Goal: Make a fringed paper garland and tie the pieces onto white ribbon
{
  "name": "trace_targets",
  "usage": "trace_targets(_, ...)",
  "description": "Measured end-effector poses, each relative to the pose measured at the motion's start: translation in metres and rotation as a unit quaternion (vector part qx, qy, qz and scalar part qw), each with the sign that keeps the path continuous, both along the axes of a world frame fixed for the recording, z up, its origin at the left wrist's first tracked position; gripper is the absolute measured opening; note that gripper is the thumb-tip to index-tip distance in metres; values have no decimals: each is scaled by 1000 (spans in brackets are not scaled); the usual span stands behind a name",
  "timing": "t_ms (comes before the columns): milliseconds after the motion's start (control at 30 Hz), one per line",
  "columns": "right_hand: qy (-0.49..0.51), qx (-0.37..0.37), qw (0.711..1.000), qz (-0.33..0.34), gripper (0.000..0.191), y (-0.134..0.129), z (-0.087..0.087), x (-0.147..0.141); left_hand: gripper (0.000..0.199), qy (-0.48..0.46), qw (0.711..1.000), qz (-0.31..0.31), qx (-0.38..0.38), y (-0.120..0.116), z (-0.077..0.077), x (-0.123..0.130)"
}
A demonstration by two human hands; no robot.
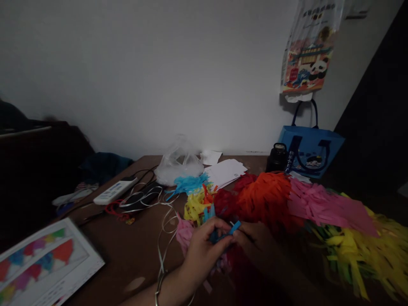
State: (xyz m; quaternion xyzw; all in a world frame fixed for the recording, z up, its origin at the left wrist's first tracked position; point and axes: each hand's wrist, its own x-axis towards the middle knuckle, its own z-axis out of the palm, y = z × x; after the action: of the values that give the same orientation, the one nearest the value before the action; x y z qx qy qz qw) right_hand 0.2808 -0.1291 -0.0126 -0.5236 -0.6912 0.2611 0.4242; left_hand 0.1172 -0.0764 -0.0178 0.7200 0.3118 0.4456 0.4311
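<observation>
Near the table's front, my left hand [207, 244] is closed, thumb and fingers pinching a blue paper strip [235, 227]. My right hand [256, 240] meets it from the right, its fingers closed on the same strip. Under and behind both hands lie fringed paper tassels: pink [184, 233], yellow [195, 207] and blue [191, 183]. Dark red [225, 202] and orange [266, 193] fringe spreads behind my right hand. White ribbon [161, 246] runs down beside my left wrist, which wears a bracelet. The fingertips partly hide the strip.
Pink [331, 206] and yellow [372, 250] fringe covers the right side. A printed box [47, 263] lies front left, a power strip [115, 190] behind it. Further back are a plastic bag [178, 163], white papers [225, 172], a black bottle [277, 159] and a blue bag [310, 148].
</observation>
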Motion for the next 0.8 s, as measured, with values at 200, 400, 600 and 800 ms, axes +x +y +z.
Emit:
trace_targets(200,-29,-5,999,-30,30,0,-6,1,16,-16,999,-35,-23,1,5,-3)
trace_targets(400,-31,8,999,22,31,-2,-3,-3,20,-36,994,-107,-13,2,13,-3)
trace_targets(600,-86,17,993,-78,21,1,5,27,31,-186,976,112,10,38,31,-27)
trace_targets(800,-199,88,944,-249,30,12,6,67,24,-243,950,188,50,56,50,-49)
